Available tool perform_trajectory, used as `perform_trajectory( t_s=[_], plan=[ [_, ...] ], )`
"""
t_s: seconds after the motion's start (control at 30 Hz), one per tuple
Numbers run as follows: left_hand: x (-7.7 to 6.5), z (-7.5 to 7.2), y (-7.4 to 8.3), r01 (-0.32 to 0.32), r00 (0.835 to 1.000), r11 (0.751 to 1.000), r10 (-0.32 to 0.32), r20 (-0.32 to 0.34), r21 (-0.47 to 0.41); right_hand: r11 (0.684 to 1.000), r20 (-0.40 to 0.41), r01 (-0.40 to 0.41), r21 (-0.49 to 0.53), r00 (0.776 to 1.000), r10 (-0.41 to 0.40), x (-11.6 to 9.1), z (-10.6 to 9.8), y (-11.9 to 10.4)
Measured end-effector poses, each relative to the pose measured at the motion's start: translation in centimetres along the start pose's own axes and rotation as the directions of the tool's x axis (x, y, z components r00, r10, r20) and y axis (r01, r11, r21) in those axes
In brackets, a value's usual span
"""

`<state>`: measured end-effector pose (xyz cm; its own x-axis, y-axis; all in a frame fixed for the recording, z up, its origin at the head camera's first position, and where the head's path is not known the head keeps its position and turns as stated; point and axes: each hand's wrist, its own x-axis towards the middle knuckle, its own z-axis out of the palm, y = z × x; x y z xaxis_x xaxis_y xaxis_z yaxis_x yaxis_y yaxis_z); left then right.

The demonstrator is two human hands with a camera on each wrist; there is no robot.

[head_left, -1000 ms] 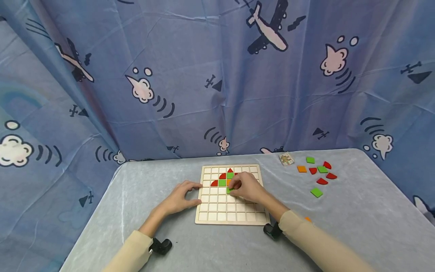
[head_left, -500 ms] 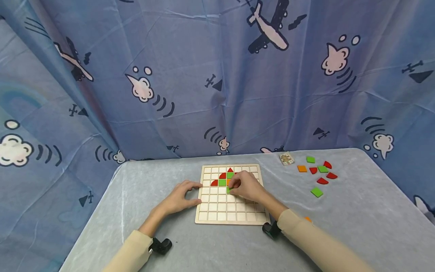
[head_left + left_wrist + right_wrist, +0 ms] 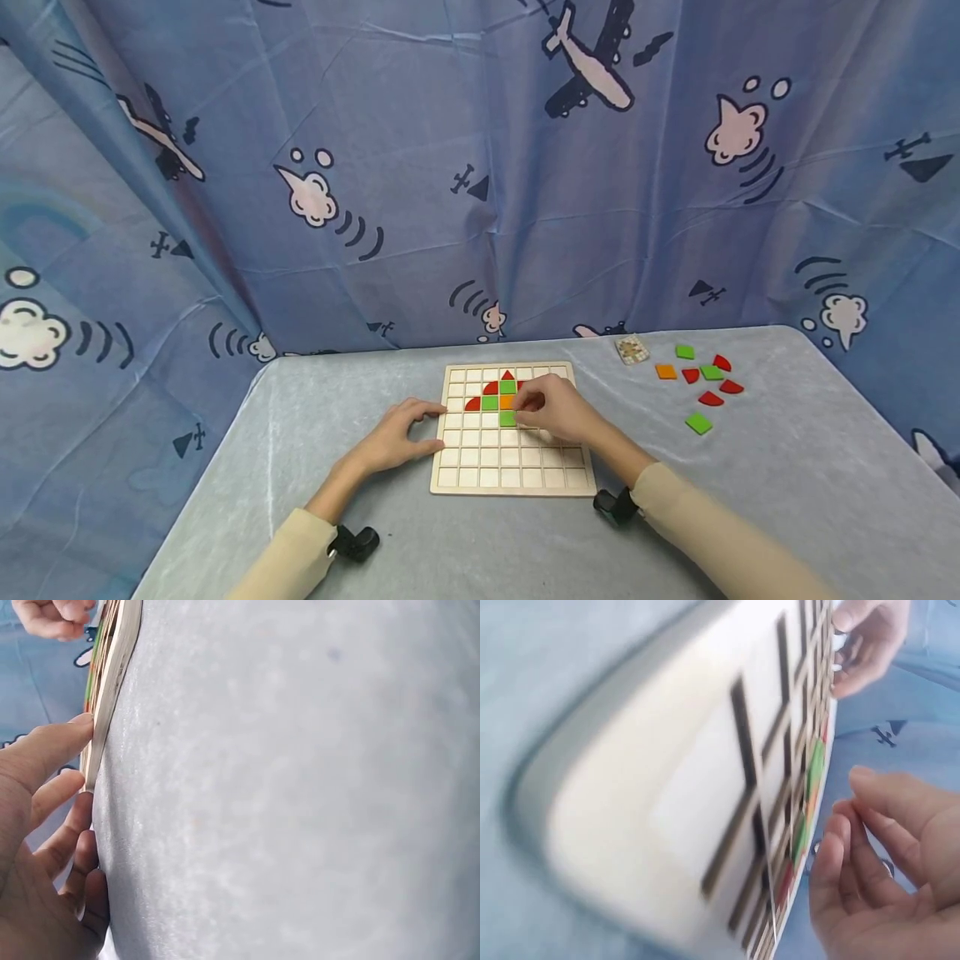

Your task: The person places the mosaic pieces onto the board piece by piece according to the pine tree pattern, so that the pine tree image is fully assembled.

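Observation:
A wooden grid board (image 3: pixel 513 491) lies on the grey cloth. Its upper part carries green square tiles (image 3: pixel 490 403), an orange square tile (image 3: pixel 506 402), red quarter-circle tiles (image 3: pixel 473 405) and a red triangle tile (image 3: pixel 507 376). My left hand (image 3: pixel 393 437) touches the board's left edge with thumb and fingertips, the fingers relaxed. Over the board, my right hand (image 3: pixel 557 408) has its fingertips just right of the lowest green tile (image 3: pixel 507 419), which lies in a cell. Nothing shows between the loosely bent fingers (image 3: pixel 832 847). The right hand hides some cells behind it.
Loose green tiles (image 3: pixel 699 424), red quarter-circle tiles (image 3: pixel 711 399) and an orange tile (image 3: pixel 666 372) lie to the right of the board. A patterned square card (image 3: pixel 632 350) is near the back edge, before a blue printed curtain (image 3: pixel 420 208).
My right hand has let go of the green tile and drawn slightly right, uncovering it. The right sleeve now covers an orange piece that showed beside it. My left hand stays put.

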<state>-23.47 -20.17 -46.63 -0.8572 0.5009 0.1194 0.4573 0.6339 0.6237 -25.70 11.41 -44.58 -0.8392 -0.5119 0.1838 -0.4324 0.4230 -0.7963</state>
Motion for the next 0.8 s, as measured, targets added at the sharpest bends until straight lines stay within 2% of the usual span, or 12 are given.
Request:
perform_trajectory(
  t_s=[0.17, 0.37, 0.6, 0.8],
  plan=[
    [0.0, -0.1, -0.1, -0.001, 1.0, 1.0, 0.001, 0.0, -0.002, 0.999, 0.012, 0.032, 0.032, 0.999, -0.033, -1.1, -1.9, 1.0],
    [0.0, 0.0, -0.2, -0.002, 1.0, 1.0, 0.002, 0.0, -0.003, 0.998, 0.021, -0.034, 0.046, 0.999, 0.033, -3.5, -4.9, 1.5],
    [-0.1, -0.1, -0.2, -0.005, 1.0, 1.0, 0.005, -0.002, -0.003, 0.996, -0.016, -0.086, 0.025, 0.996, 0.086, -6.5, -8.8, 2.8],
    [-0.1, 0.0, -0.3, 0.005, 1.0, 1.0, -0.005, 0.0, -0.003, 0.99, -0.017, -0.142, -0.007, 0.99, 0.142, -8.9, -11.5, 4.1]
  ],
)
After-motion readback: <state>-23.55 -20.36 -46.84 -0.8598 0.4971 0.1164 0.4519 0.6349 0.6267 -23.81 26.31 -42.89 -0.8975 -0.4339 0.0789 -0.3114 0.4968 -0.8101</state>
